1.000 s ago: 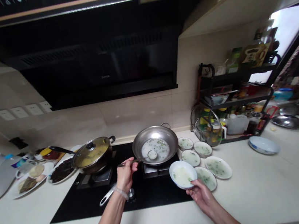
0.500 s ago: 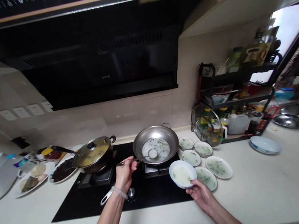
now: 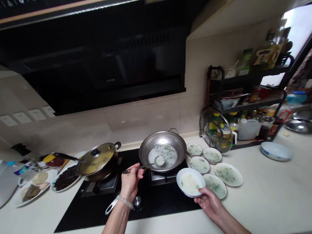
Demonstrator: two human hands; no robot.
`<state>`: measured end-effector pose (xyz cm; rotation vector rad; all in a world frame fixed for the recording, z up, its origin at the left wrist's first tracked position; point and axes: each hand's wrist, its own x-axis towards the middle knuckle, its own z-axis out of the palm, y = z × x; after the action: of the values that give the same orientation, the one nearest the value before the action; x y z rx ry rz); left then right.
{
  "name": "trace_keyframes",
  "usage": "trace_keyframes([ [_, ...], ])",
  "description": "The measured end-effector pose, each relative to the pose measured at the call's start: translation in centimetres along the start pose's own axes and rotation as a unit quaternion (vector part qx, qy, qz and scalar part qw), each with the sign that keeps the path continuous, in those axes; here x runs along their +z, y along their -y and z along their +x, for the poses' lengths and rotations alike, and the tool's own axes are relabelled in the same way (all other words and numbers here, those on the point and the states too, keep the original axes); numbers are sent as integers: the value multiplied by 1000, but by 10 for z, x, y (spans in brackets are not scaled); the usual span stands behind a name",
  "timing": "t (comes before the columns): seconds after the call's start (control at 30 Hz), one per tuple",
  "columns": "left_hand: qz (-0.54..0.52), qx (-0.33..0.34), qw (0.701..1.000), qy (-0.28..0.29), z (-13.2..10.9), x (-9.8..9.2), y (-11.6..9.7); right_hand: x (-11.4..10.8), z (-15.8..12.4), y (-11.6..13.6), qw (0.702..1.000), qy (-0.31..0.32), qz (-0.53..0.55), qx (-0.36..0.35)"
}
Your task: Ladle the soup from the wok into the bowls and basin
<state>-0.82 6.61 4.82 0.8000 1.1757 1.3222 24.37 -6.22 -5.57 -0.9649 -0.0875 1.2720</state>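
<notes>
My left hand is closed round the handle of a ladle, whose bowl rests in the soup inside a steel wok. The soup is pale, with bits of green floating in it. In my right hand is a white bowl partly filled with the same soup, gripped at its near right rim. That bowl is held in front of the wok, just left of a filled dish. Several other filled bowls stand close together to the right of the wok.
A lidded pan sits on the left burner of the black hob. Plates of food lie further left. On the right are a glass lid, a bottle rack and a white-blue bowl. A range hood hangs overhead.
The ladle's bowl has shifted very slightly in the soup. Both hands and the held bowl stay almost where they were.
</notes>
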Motion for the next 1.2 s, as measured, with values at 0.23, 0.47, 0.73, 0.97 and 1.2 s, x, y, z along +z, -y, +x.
trace_keyframes([
  [0.23,-4,-10,999,51,-21,8,-14,-2,1,-2,1000,1,0,1],
  [0.47,12,-39,993,111,-54,20,-10,0,-1,-3,1000,7,7,-1],
  [0.73,143,36,955,257,-83,25,21,-1,-3,-3,1000,14,14,-2],
  [0.97,296,229,846,381,-96,15,23,-3,-2,-1,1000,10,22,-3],
  [1.2,259,201,872,363,-93,14,28,-2,-4,0,1000,6,16,-4],
])
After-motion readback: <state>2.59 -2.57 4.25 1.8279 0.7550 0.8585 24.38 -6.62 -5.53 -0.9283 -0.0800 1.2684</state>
